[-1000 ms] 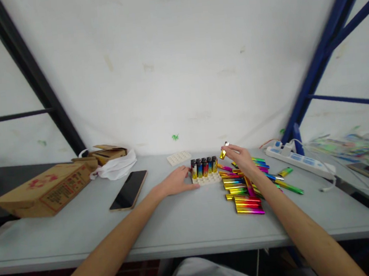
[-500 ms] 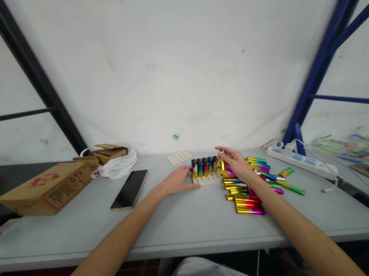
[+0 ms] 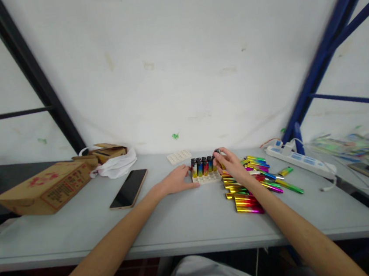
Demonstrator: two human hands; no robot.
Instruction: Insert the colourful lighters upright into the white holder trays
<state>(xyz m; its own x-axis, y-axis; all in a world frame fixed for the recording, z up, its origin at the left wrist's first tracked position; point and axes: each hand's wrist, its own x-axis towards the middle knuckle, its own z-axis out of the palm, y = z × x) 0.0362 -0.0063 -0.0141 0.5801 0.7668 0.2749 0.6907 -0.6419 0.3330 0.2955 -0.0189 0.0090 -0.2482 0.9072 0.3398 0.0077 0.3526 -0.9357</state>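
Observation:
A white tray with holes [image 3: 208, 178] holds several upright lighters [image 3: 200, 167] with black tops and coloured bodies along its back. My left hand [image 3: 176, 180] rests at the tray's left end, thumb along the front and fingers behind, closed on its edge. At the right end, my right hand [image 3: 231, 164] pinches a lighter [image 3: 217, 151], mostly covered by the fingers, beside the standing ones. Shiny multicoloured lighters [image 3: 248, 202] lie in a loose pile to the right, partly under my right wrist.
A second white holed tray [image 3: 179, 157] lies near the wall. Left are a phone [image 3: 129, 189], a white bag [image 3: 118, 164] and a cardboard box [image 3: 49, 187]. A power strip [image 3: 301, 161] lies at the right, by a blue metal frame [image 3: 318, 51].
My right hand has moved slightly left with its lighter, from above the pile to the right end of the standing lighters. The left hand has stayed at the tray.

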